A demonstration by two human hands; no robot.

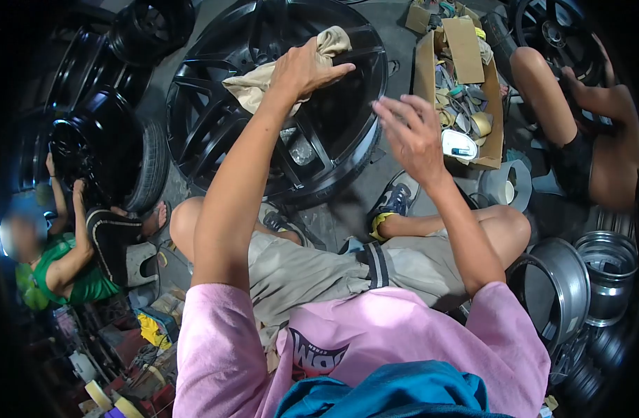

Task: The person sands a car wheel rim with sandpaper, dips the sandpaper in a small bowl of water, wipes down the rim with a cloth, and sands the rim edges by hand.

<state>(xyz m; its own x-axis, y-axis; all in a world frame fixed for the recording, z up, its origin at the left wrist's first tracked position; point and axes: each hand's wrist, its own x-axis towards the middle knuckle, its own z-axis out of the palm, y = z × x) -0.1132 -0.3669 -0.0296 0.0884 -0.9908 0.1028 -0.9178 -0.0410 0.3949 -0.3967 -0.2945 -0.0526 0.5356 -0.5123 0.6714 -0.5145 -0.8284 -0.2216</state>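
Note:
A large black wheel rim (309, 139) with several spokes lies before my knees, face up. My left hand (300, 70) presses a beige cloth (253, 85) onto its spokes near the middle; the thumb sticks out to the right, and part of the cloth bunches up above the fingers. Over the rim's right edge, my right hand (411, 132) hangs in the air with bent, spread fingers and nothing in them. Between the spokes a patch of the floor shows through.
At the right stands a cardboard box (424, 73) full of sanding scraps and tape rolls. A person in green (72, 268) works on a wheel at the left; another person (577, 125) sits at the right. Silver rims (573, 292) stand at lower right.

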